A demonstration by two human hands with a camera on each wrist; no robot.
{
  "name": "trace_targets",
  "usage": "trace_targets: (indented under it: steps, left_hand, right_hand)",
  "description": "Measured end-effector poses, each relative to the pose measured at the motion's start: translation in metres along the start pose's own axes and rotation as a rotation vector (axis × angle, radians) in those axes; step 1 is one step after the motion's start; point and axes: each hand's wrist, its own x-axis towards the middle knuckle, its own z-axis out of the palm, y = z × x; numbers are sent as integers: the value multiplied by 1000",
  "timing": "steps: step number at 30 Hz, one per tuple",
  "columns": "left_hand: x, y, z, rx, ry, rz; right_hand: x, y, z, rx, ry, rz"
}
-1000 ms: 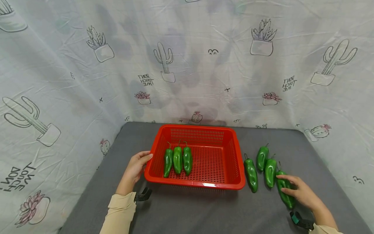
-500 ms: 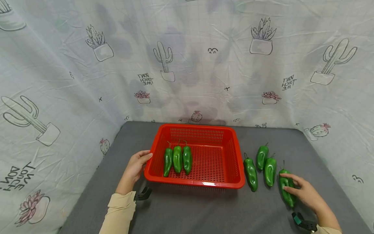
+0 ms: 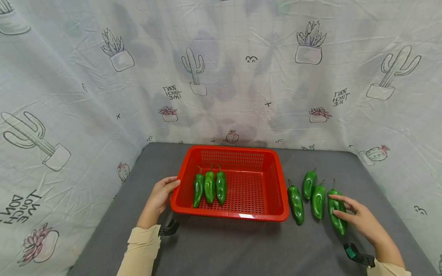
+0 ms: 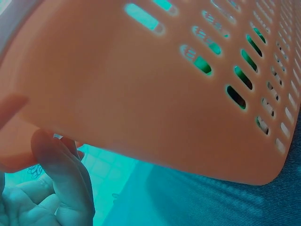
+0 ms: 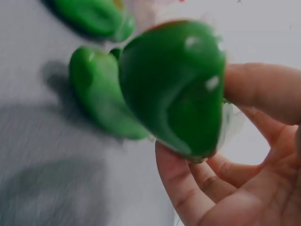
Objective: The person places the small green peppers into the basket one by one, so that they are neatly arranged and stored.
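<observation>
My left hand (image 3: 160, 196) grips the left rim of a red plastic basket (image 3: 238, 216), thumb over the edge; the left wrist view shows curled fingers under the rim (image 4: 61, 176). Three green chili peppers lie side by side at the left inside it, the middle one (image 3: 209, 188) among them. On the right, my right hand (image 3: 362, 218) pinches another green chili pepper (image 3: 337, 224) between thumb and fingers. In the right wrist view this pepper (image 5: 174, 84) hangs above the table, its blunt end toward the camera.
Three more green peppers lie on the grey table right of the basket: one near its wall (image 3: 296, 205), one farther back (image 3: 309, 185), one beside the held pepper (image 3: 318, 203). A cactus-print cloth (image 3: 228, 84) hangs behind and along both sides.
My right hand first shifted right with its pepper, away from the neighbouring one, then raised it and moved slightly forward. The left hand and basket have stayed in place.
</observation>
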Motion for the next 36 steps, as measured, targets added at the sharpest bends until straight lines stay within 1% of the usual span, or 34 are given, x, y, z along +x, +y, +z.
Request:
trace_targets:
  steps: [7, 15, 23, 29, 33, 36]
  left_hand:
    - [0, -1, 1, -6, 1, 2]
    - [0, -1, 1, -11, 9, 2]
    - [1, -1, 1, -27, 8, -3]
    - [0, 1, 2, -35, 1, -6]
    - [0, -1, 1, -37, 1, -7]
    - [1, -2, 1, -44, 8, -6]
  right_hand:
    - [9, -23, 3, 41, 11, -61]
    - [21, -45, 13, 110, 38, -160]
    - [38, -69, 25, 161, 62, -237]
    - [51, -85, 31, 228, 74, -306]
    - [59, -97, 35, 289, 52, -327]
    - [66, -106, 35, 322, 33, -308]
